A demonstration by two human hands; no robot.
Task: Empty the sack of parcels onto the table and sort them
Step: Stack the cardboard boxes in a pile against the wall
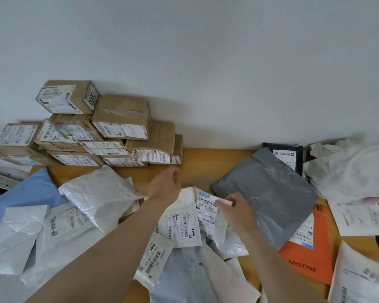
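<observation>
Several soft mailers lie on the wooden table (217,158). My left hand (165,185) hovers with loosely curled fingers above the far edge of a white labelled mailer (179,224) and holds nothing. My right hand (234,209) pinches the corner of a small white parcel with a barcode label (207,206). A grey plastic mailer (269,193) lies just right of that hand. An orange mailer (311,261) shows under the grey one. The crumpled white sack (354,169) lies at the far right.
Stacked cardboard boxes (92,127) stand against the wall at the far left. A blue mailer (26,193) and several white bubble mailers (96,193) cover the left. A black mailer (289,154) leans behind the grey one. More white parcels (359,217) lie at the right edge.
</observation>
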